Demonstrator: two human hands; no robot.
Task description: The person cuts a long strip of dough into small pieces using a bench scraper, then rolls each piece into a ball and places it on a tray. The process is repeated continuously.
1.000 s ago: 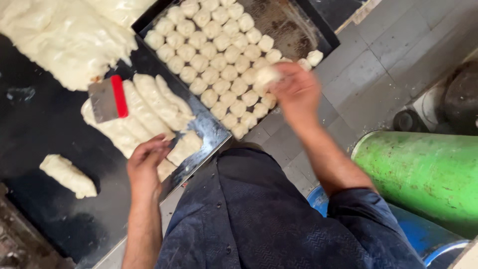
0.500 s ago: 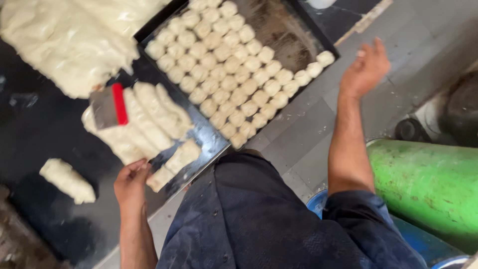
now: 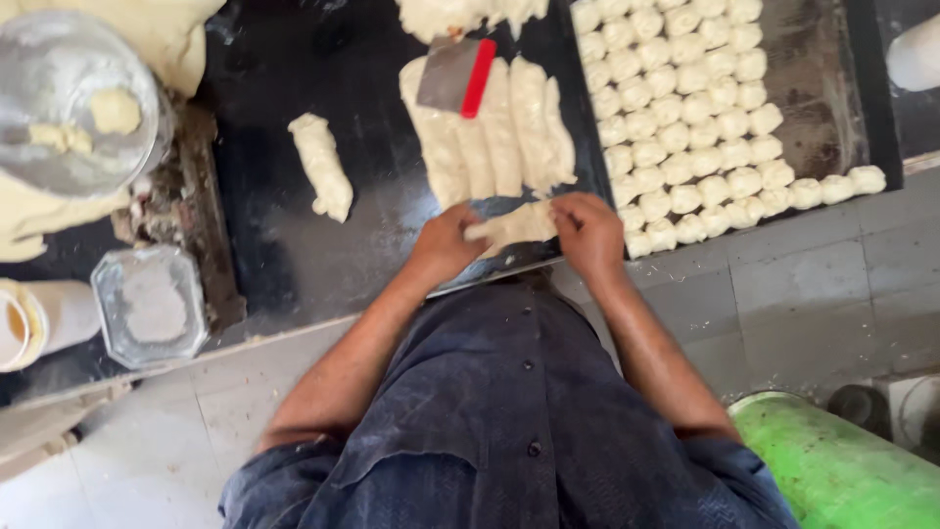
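Both hands on one pale, soft strip of dough (image 3: 514, 223) at the near edge of the dark table (image 3: 255, 118): left hand (image 3: 446, 243) pinches its left end, right hand (image 3: 587, 230) pinches its right (both grips closed on it). Beyond lie more pale dough strips (image 3: 499, 137) under a red-handled metal scraper (image 3: 457, 76); the black tray of small dough balls (image 3: 813, 88) sits right.
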